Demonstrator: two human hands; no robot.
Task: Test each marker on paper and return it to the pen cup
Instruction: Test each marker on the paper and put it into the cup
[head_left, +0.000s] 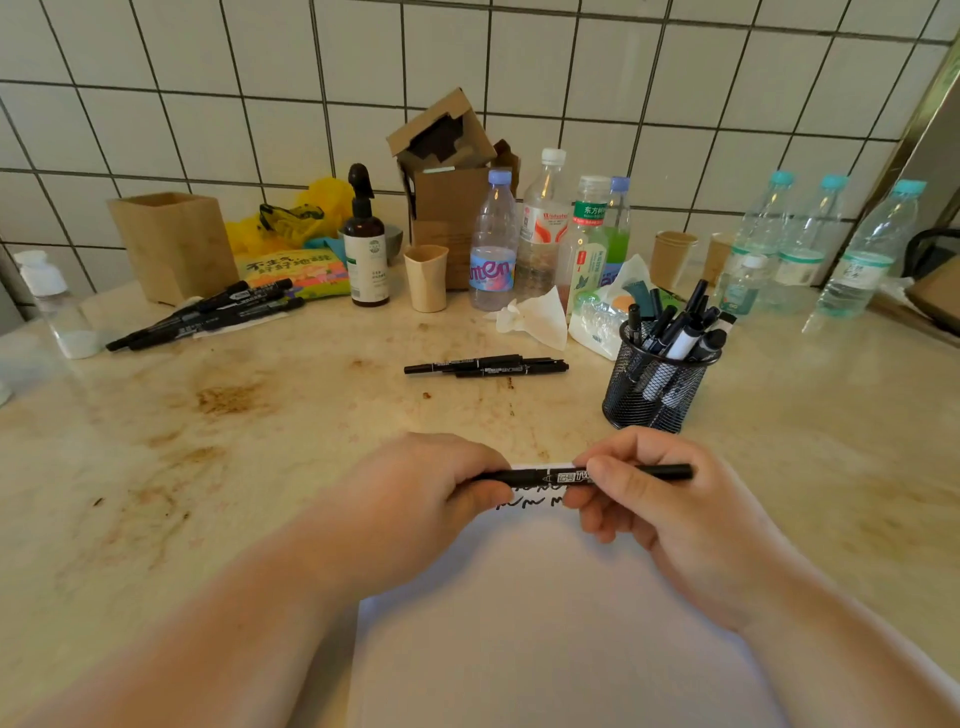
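Both hands hold one black marker (545, 475) level above the white paper (545, 623). My left hand (431, 499) grips its left end, and my right hand (660, 514) pinches the barrel, whose right end sticks out past the fingers. Black scribbles (527, 500) show on the paper just under the marker. A black mesh pen cup (654, 382) with several markers stands to the upper right of my right hand. Three black markers (485, 366) lie together mid-table. Several more markers (208, 314) lie in a pile at the left.
Along the tiled wall stand a wooden box (174, 247), a brown spray bottle (366, 244), a beige cup (427, 278), a cardboard box (447, 156), several plastic bottles (493, 244), tissues (535, 317) and paper cups (672, 254). The stained countertop (234, 415) stretches left.
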